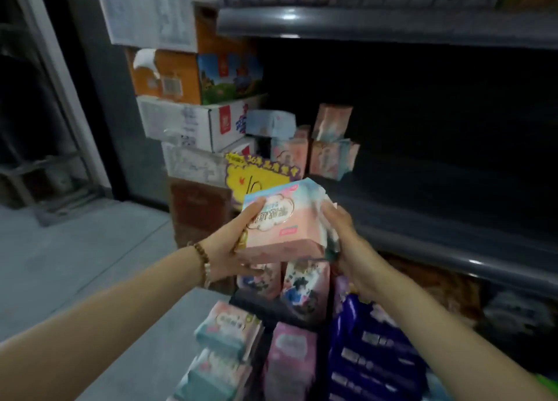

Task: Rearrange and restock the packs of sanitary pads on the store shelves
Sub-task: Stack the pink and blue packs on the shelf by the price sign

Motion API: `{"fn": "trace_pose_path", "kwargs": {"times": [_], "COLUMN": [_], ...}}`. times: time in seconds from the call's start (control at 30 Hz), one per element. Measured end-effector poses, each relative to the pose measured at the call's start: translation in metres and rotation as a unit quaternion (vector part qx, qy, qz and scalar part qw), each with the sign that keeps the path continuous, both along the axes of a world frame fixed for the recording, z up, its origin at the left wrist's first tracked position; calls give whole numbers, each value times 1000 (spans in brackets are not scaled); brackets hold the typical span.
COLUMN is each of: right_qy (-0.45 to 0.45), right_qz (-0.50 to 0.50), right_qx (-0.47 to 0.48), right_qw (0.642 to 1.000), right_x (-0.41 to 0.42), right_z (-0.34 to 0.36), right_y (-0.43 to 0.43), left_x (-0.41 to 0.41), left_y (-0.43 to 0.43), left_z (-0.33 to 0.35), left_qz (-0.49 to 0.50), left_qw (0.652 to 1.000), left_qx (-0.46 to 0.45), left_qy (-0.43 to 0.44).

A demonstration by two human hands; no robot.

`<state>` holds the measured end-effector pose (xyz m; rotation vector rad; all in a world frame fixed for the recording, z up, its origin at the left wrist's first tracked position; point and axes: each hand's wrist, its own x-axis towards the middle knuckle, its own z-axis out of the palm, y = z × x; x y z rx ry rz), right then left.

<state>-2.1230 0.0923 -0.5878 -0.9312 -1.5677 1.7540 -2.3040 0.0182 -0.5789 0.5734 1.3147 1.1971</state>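
The pack (283,219) is wrapped in thin plastic film, smooth with a soft sheen over its pink and pale blue print. The dark blue packs (371,355) below look glossier — slick film catching the light. The shelf (392,26) lip is smooth and grey, metal or plastic I cannot tell, with a bright glossy highlight. The cartons (178,77) are printed cardboard, mostly matt. The bracelet (203,257) has brown beads — wood, by the look. The floor (75,265) is grey, matt and even.
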Motion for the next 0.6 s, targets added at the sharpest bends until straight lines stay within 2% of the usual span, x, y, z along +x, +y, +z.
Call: {"fn": "trace_pose_path", "kwargs": {"times": [0.1, 0.27, 0.4, 0.6], "right_qy": [-33, -75, -130, -161], "right_qz": [34, 120, 103, 96], "right_qx": [-67, -205, -271, -348], "right_qw": [997, 968, 948, 919], "right_x": [-28, -73, -104, -120], "right_z": [-32, -96, -159, -232], "right_y": [-31, -73, -102, -142], "left_x": [-28, -76, -98, -126], "left_y": [-38, -93, -121, -151], "left_z": [-32, -91, -129, -189], "left_qz": [11, 12, -23, -110], "left_qw": [996, 976, 959, 931], "left_qx": [-90, -209, -265, -341], "left_qy": [17, 59, 96, 73]}}
